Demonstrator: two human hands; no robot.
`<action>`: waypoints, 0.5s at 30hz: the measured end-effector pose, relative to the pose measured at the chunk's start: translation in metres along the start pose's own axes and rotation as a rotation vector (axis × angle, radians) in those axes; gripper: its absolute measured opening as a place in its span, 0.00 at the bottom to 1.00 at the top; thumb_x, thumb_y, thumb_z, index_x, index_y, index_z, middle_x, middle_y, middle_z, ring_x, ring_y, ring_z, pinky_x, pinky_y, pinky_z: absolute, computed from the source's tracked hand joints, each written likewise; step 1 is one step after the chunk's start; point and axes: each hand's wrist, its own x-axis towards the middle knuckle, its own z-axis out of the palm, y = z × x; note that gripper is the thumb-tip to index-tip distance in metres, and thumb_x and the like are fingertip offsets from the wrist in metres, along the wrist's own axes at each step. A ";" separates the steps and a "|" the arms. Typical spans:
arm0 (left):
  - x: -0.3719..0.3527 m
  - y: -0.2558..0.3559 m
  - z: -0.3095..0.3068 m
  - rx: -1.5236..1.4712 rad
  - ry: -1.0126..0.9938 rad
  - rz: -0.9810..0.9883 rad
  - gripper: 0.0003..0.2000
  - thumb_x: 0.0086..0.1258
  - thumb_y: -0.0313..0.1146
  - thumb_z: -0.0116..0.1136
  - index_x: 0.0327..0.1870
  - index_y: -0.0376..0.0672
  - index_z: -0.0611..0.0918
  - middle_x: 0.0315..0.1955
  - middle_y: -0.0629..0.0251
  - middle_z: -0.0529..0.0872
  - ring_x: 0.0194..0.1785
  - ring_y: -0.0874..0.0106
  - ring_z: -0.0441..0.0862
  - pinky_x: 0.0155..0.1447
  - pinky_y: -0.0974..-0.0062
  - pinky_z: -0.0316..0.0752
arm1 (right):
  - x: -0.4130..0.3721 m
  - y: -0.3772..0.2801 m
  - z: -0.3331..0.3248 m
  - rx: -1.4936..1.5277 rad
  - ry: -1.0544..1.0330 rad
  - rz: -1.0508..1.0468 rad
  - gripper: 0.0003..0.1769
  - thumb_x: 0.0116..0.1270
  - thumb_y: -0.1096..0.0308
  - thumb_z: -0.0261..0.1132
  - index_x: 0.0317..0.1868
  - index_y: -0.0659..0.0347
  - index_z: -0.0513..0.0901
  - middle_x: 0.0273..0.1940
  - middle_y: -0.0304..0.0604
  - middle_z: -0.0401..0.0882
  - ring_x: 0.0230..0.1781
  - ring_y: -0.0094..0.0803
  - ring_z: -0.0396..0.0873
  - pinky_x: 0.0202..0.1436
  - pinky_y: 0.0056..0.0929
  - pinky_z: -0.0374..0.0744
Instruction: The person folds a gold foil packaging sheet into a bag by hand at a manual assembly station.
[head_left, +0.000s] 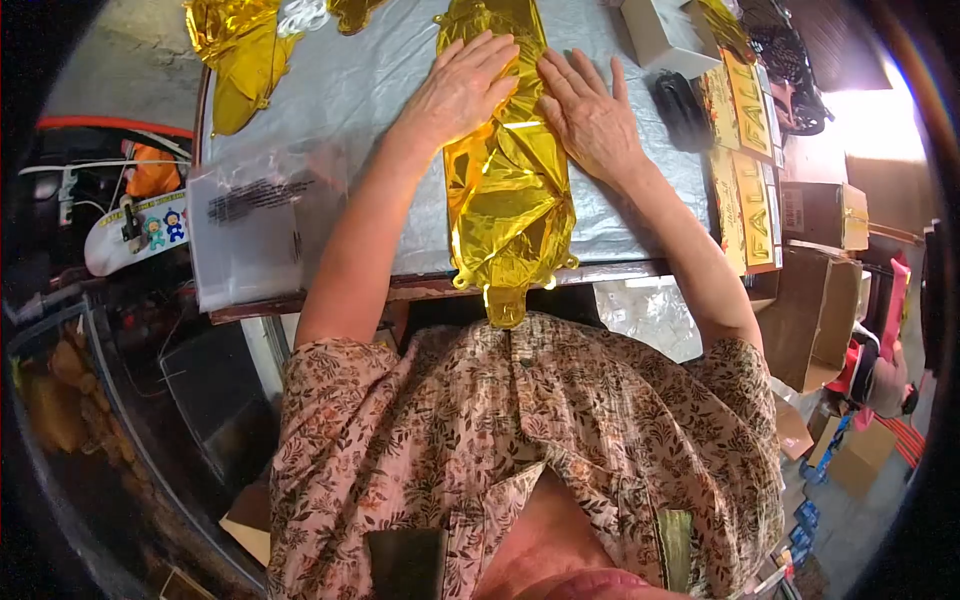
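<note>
Your patterned shirt (520, 410) is closest; beyond it, a creased gold foil balloon (515, 205) lies lengthwise on the counter (335, 95), its near tab overhanging the edge. Your left hand (463, 88) rests spread on the foil, your right hand (595, 118) along its right edge, neither gripping. You're probably flattening it; the next move calls for light, even pressure over those creases.

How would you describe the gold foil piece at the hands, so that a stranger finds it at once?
Start at the table with the silvery cover, where the left hand and right hand lie palm down. The long gold foil piece runs between them. Unlike the gold foil at the far left corner, its narrow tab sticks out past the near edge.
</note>
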 end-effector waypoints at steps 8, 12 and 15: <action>0.001 0.001 0.003 0.010 0.008 -0.013 0.24 0.82 0.44 0.58 0.72 0.40 0.79 0.76 0.56 0.76 0.81 0.55 0.69 0.83 0.53 0.62 | 0.008 -0.005 0.002 -0.028 0.028 0.002 0.31 0.85 0.48 0.52 0.81 0.53 0.69 0.82 0.38 0.68 0.84 0.42 0.61 0.87 0.62 0.49; 0.001 -0.002 0.003 0.015 -0.012 -0.041 0.25 0.82 0.45 0.55 0.74 0.40 0.78 0.77 0.59 0.75 0.82 0.60 0.67 0.85 0.57 0.57 | 0.005 -0.003 0.002 0.015 0.014 0.003 0.32 0.86 0.48 0.51 0.83 0.53 0.67 0.83 0.38 0.66 0.86 0.41 0.59 0.87 0.61 0.49; 0.000 0.001 0.003 0.020 -0.011 -0.038 0.25 0.82 0.45 0.55 0.73 0.40 0.79 0.77 0.59 0.75 0.82 0.60 0.68 0.85 0.57 0.57 | -0.003 0.004 0.002 0.014 0.004 -0.013 0.32 0.87 0.48 0.50 0.83 0.53 0.66 0.83 0.38 0.65 0.86 0.41 0.58 0.87 0.61 0.49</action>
